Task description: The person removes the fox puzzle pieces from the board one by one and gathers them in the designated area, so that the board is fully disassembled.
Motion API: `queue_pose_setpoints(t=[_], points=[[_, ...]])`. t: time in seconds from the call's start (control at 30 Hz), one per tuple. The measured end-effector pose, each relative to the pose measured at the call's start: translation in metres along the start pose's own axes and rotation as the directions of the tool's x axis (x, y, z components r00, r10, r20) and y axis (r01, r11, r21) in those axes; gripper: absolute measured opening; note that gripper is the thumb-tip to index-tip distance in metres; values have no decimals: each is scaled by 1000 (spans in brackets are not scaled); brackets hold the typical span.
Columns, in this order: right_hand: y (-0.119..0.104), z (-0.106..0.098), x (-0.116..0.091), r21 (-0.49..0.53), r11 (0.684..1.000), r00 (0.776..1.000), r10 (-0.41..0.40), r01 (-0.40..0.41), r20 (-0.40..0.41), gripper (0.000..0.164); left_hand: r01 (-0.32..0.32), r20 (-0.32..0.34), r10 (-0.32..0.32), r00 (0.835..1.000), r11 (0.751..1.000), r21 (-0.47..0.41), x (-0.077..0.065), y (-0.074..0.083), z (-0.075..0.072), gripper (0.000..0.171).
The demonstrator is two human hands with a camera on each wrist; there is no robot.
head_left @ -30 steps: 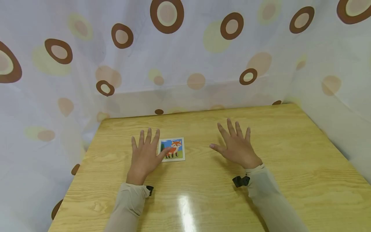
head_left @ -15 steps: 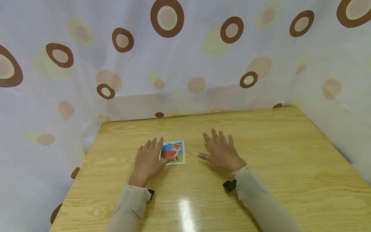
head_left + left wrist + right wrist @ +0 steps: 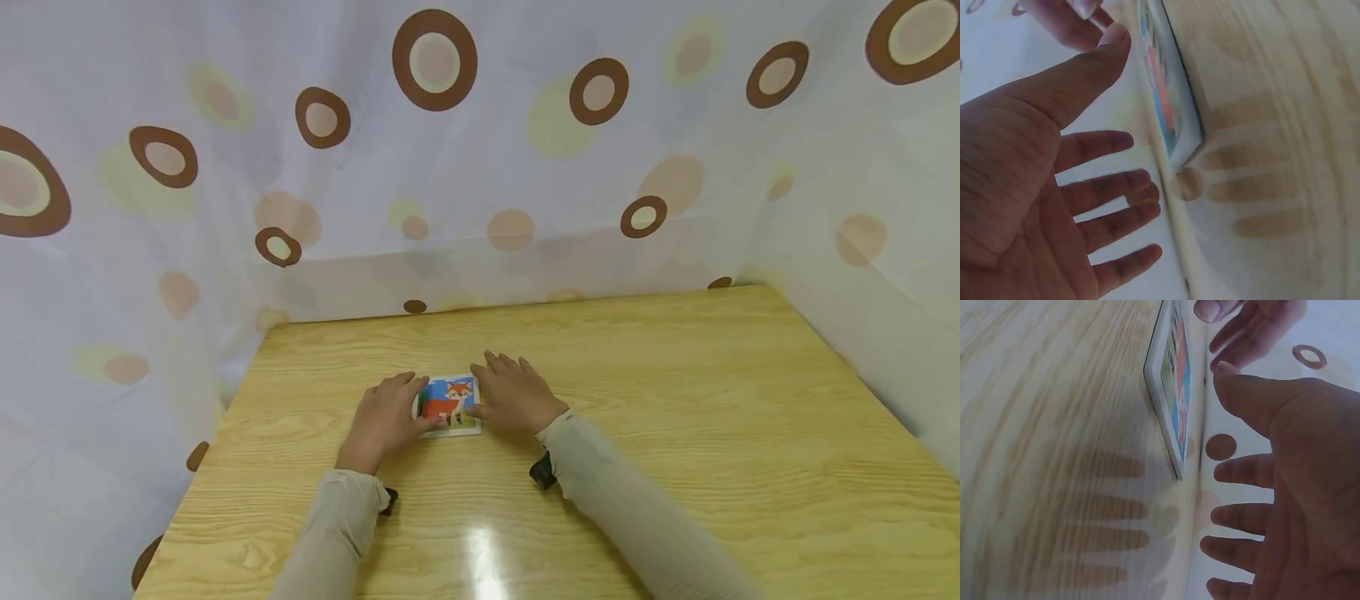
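A square picture puzzle (image 3: 450, 396) of an orange fox, with a white border, lies flat on the wooden table. My left hand (image 3: 384, 421) is at its left side, fingers spread, the thumb over its lower left part. From the right side my right hand (image 3: 519, 396) comes up close, its thumb over the picture's right edge. Both wrist views show the puzzle's thin white edge (image 3: 1191, 119) on the table, with straight, parted fingers (image 3: 1244, 515) holding nothing. Gaps show between the hands and the puzzle there.
The wooden table (image 3: 675, 433) reaches to a white curtain (image 3: 517, 167) with brown and yellow circles, which hangs behind it and on both sides. A small black device (image 3: 543, 471) sits at the right wrist, another (image 3: 389, 502) at the left wrist.
My right hand has moved left and down to the puzzle's right side. My left hand has shifted slightly, its fingers bending a little. The puzzle stays at its place on the table.
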State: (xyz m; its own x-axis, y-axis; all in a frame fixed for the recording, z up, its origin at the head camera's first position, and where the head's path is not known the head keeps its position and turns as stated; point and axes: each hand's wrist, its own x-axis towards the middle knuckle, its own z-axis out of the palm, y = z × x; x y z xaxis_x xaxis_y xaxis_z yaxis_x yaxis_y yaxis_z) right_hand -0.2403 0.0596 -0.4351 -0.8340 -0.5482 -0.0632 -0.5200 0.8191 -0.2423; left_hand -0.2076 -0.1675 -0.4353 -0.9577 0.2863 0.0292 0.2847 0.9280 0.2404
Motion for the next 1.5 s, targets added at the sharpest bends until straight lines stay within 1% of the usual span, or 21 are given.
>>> queue_pose_setpoints(t=[0.07, 0.23, 0.33, 0.5, 0.63, 0.73, 0.8, 1.07, 1.33, 1.5], points=[[-5, 1, 7, -19, 1000, 1000, -15, 15, 1, 70, -13, 2, 13, 1000, 1000, -22, 1, -2, 1, 73], [-16, 3, 16, -37, 998, 999, -54, 53, -6, 61, -33, 42, 35, 998, 997, -66, 4, -5, 5, 66], [-20, 7, 15, -48, 997, 998, -56, 56, 0, 59, -35, 72, 41, 997, 996, -79, 5, -6, 6, 62], [-24, 14, 12, -66, 997, 999, -39, 39, 3, 62, -29, 114, 40, 993, 996, -90, 5, -4, 5, 59], [-26, 15, 10, -88, 996, 999, -32, 31, -7, 62, -24, 128, 32, 991, 998, -59, 4, -3, 4, 60], [-28, 14, 10, -91, 996, 1000, -28, 28, 4, 64, -22, 142, 25, 990, 1000, -23, 3, -2, 3, 60], [-28, 15, 9, -79, 997, 1000, -26, 26, 7, 63, -24, 150, 23, 988, 1000, 0, 2, -2, 3, 60], [-24, 18, 3, -13, 1000, 1000, -11, 11, 13, 63, -20, 164, 16, 986, 1000, 20, -2, 6, 2, 61], [-23, 17, -6, 5, 1000, 1000, -19, 19, 14, 63, -53, 162, 37, 986, 994, 93, -5, 13, 4, 59], [-21, 18, -11, 10, 1000, 1000, -19, 18, 12, 63, -77, 158, 56, 986, 989, 126, -6, 20, 5, 49]])
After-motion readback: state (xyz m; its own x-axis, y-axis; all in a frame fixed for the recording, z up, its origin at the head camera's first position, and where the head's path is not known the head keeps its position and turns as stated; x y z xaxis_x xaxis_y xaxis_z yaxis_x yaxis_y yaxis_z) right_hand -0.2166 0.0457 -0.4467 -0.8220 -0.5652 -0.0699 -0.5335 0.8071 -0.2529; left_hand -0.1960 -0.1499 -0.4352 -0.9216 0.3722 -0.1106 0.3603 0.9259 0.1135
